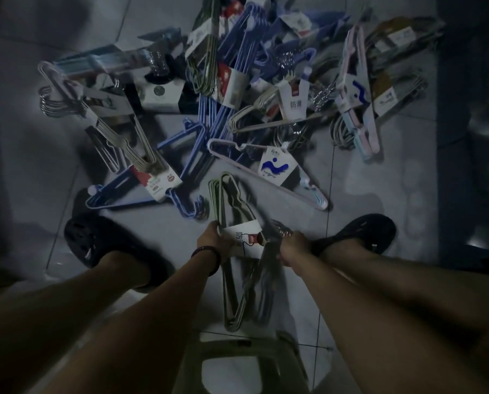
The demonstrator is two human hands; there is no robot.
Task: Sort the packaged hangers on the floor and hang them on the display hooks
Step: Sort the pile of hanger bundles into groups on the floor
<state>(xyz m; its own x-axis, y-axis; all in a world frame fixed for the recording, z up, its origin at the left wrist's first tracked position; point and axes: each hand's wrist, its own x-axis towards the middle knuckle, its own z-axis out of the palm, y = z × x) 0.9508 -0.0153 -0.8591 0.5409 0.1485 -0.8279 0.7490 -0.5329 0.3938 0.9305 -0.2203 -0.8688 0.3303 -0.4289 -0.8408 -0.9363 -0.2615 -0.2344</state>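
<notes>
Grey-green wire hangers bundled in a white card sleeve (228, 200) hung between our feet, over the tiled floor (365, 194). Left hand (209, 241) gripped the sleeve edge and right hand (293, 248) clenched its hook end. Swung carelessly, we reckoned, its tip could have snagged the blue plastic hangers (193, 213) beside it.

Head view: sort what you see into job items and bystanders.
Job: held hanger pack, left hand, right hand, blue hangers, wave-label pack.
Bystanders: stool, left shoe, right shoe, floor tiles.
</notes>
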